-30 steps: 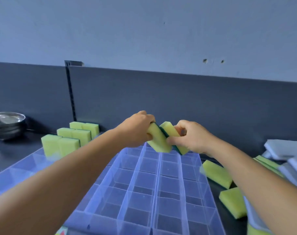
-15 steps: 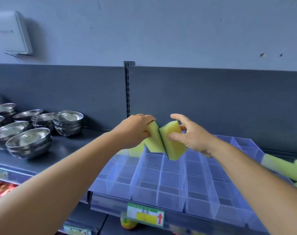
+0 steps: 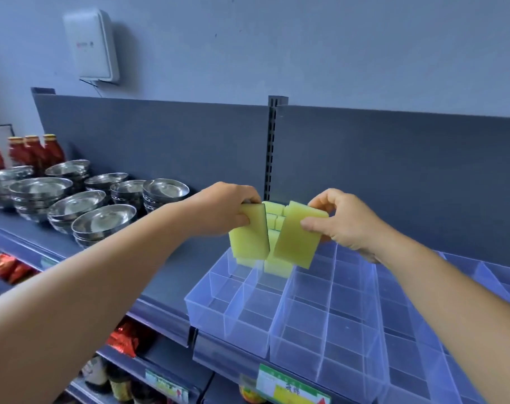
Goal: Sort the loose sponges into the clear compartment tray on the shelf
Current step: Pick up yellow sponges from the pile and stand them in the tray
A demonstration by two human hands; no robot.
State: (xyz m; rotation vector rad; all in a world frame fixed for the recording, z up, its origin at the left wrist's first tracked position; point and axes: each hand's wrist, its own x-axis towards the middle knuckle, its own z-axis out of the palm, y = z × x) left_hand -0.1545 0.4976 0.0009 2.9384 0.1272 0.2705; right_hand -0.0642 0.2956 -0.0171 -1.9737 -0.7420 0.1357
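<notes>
From the head camera, my left hand (image 3: 224, 209) pinches a yellow sponge (image 3: 249, 233) by its top edge, thumb on the near face and fingers curled over the far side; the sponge hangs upright with a dark green backing along its right edge; my right hand (image 3: 339, 221) pinches a second sponge (image 3: 297, 234) the same way, thumb on the near face, fingers behind its top corner, and this one tilts with its lower end toward 5 o'clock; the two sponges sit just beside each other, apart at the top and nearly meeting low down; both hang above the far left corner of the clear tray (image 3: 306, 339), which lies on the grey shelf (image 3: 172, 275); behind them, at 12 o'clock from my hands, more yellow sponges (image 3: 272, 212) stand in the tray's far compartments; at 9 o'clock, steel bowls (image 3: 102, 221) are stacked on the shelf, with red-capped bottles (image 3: 35, 151) further toward 10 o'clock; a white box (image 3: 92, 45) hangs on the wall at 11 o'clock
</notes>
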